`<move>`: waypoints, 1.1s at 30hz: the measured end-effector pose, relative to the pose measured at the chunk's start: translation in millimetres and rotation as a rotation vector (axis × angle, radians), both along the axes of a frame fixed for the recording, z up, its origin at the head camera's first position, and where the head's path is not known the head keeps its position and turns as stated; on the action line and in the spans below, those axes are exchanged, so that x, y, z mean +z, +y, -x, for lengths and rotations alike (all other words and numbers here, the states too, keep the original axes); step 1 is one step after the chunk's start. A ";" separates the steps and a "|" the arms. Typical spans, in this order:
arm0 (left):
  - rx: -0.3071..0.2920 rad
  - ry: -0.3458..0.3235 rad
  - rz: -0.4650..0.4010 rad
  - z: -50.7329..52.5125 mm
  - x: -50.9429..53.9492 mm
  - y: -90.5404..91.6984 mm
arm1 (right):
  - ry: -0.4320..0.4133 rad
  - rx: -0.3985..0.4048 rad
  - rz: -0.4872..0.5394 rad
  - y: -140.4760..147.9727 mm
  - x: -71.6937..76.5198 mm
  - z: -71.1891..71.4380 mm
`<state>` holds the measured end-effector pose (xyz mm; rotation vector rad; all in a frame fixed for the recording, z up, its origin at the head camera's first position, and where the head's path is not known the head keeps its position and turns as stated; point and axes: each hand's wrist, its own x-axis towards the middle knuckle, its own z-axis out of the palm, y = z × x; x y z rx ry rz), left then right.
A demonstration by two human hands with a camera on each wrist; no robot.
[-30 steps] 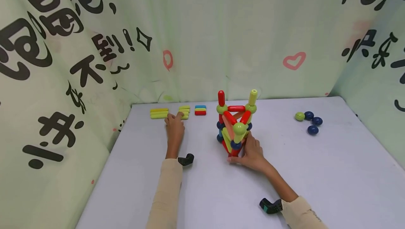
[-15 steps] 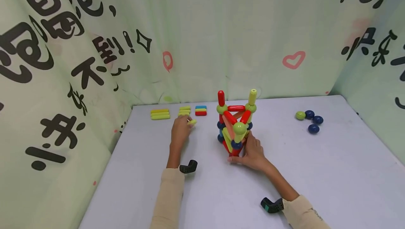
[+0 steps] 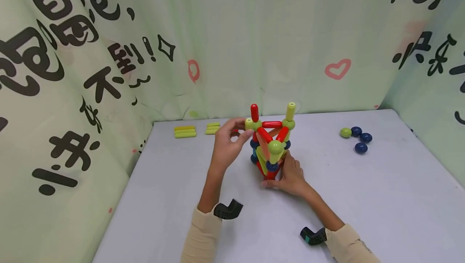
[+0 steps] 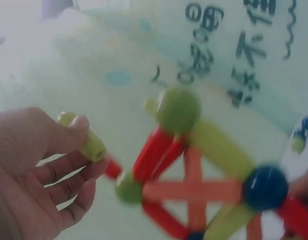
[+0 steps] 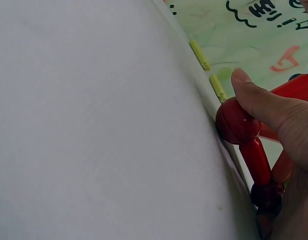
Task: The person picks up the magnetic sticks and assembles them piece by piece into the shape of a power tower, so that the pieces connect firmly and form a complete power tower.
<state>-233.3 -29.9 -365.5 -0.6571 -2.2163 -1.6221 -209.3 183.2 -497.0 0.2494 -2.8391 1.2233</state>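
A tower of coloured rods and balls [image 3: 276, 147] stands on the table, with a red rod and a yellow-green rod upright at its top. My left hand [image 3: 227, 146] is beside its upper left green ball. In the left wrist view that hand [image 4: 39, 170] pinches a short yellow-green rod [image 4: 94, 148] between thumb and fingers, near the green ball [image 4: 129, 187]. My right hand [image 3: 290, 176] grips the tower's base from the right. In the right wrist view its thumb rests on a dark red ball [image 5: 237, 120].
Yellow and yellow-green rods [image 3: 185, 131] lie at the table's back left, with more yellow-green rods [image 3: 212, 125] beside them, partly behind my left hand. One green ball [image 3: 345, 132] and several dark blue balls [image 3: 361, 148] sit at the back right. A printed curtain [image 3: 290, 45] hangs behind the table.
My left hand has picked a yellow-green rod from the middle group and carried it right, up beside the tower's top left ball. The right hand and the tower have stayed in place.
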 end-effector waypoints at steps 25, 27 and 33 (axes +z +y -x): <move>-0.178 -0.036 0.029 -22.4 4.7 44.4 | 0.145 -0.145 -0.081 104.6 37.1 17.2; -0.169 -0.024 0.028 -22.0 5.2 42.9 | 0.250 -0.354 -0.128 123.5 37.6 19.7; 0.059 0.069 -0.089 -15.1 3.2 32.2 | 0.145 -0.600 -0.207 166.1 31.8 25.3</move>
